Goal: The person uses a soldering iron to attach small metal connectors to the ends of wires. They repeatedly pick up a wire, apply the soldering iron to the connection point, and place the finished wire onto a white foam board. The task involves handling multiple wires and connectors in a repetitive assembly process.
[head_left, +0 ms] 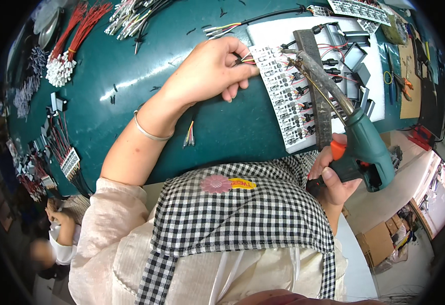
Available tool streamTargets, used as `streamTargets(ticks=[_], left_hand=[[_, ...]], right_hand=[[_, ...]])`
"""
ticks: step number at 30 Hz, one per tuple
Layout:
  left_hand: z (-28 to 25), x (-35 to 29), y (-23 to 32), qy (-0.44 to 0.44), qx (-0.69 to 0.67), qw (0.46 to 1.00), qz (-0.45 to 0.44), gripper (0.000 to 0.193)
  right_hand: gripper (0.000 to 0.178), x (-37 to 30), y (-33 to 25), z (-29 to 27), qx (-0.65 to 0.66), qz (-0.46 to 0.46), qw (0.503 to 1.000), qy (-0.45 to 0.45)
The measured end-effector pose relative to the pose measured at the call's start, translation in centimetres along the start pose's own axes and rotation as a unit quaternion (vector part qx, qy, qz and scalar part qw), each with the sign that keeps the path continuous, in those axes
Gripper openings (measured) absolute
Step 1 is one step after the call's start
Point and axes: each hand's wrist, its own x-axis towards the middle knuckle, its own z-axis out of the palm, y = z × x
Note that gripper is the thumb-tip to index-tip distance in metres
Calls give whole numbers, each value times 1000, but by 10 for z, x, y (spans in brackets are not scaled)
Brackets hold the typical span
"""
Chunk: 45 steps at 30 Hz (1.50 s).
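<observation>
My left hand (207, 68) pinches a few thin coloured wires (249, 60) at the upper left edge of a white circuit board panel (278, 96). My right hand (334, 187) is wrapped around the handle of a green soldering gun (366, 134) with an orange trigger. Its long tip reaches up and left to the upper part of the panel, near the held wires. A dark metal bar (320, 107) lies along the panel's right side. Black cables and small grey housings (354, 56) sit to the right of the bar, joined by thin wires.
White foam (376, 101) lies under the panel. Red wire bundles (82, 30) and black-and-white cables (131, 18) lie at the far left. A short wire piece (189, 134) rests on the green table. Pliers (404, 86) are at right. Another person sits at lower left.
</observation>
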Motion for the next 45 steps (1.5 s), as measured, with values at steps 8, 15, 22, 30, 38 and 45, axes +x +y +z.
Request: streamTargets(ticks=[8,15,22,30,38,45], left_hand=[[-51,-42,15,-1,269,961,62,24],[-82,8,33,328,411,830,187,21],[-102,49,21,379,514,748,181,20],[-106,-28,43,339,-95,907,230,22],[-99,-106,-19,438,431,787,-55,22],[-62,-70,-14,164,447,846,239,28]], right_hand=[[55,2,-2,-15,43,-58,997,-1],[56,2,0,-18,24,-77,996,-25],[56,-9,-6,-16,35,-83,996,0],[58,-5,-4,-22,26,-98,995,-14],[55,3,-2,-18,38,-103,994,-22],[58,5,-7,-12,15,-108,993,-56]])
